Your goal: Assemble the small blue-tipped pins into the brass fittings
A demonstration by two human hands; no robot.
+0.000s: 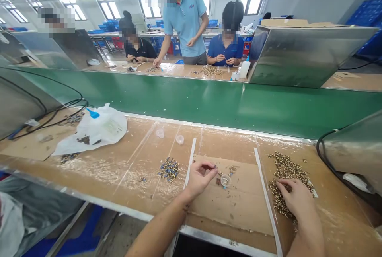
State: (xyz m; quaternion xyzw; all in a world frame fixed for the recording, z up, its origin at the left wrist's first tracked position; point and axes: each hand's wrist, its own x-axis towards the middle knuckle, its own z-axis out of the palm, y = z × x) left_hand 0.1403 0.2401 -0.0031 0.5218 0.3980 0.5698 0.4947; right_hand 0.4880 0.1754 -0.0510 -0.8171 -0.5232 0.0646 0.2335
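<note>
My left hand is above the cardboard sheet, thumb and forefinger pinched together. A tiny dark piece shows at its fingertips, too small to name. Just right of those fingertips sits a small clear plastic cup on the cardboard, with little brown and blue bits scattered around it. My right hand reaches into a spread pile of small brass-coloured metal parts to the right of the cardboard. Its thumb and forefinger are closed together at the pile; what lies between them is too small to make out.
White tape strips flank the cardboard. Leftward lie a heap of blue-and-brass parts, clear cups and a plastic bag with a bottle. Beyond runs a green conveyor belt; several people are across it. Black cables hang at right.
</note>
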